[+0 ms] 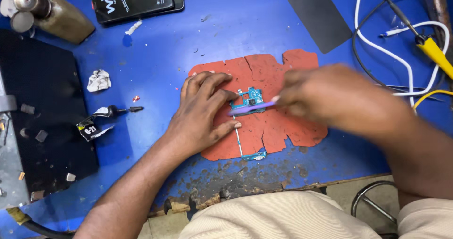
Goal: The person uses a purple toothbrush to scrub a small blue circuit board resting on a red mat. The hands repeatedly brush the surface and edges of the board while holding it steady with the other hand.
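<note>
Head view is showing the left hand (203,111) lying spread, fingertips pressing a small blue circuit board (251,99) onto a cracked red mat (278,125) on the blue counter (155,55), while the blurred right hand (330,100) is pinching a purple tool (252,108) over it.

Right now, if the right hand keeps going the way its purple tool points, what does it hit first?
The right hand points its purple tool leftward; it would likely meet the left hand fingers pinning the blue circuit board. Depth is unclear.

Blue worktable (245,26) with a cracked red-orange mat (278,125), a teal-blue circuit board (252,97) with a thin purple tool (252,108) over it, white cable (377,45), yellow probe (434,52), black pad (316,12), crumpled white paper (98,80).
</note>
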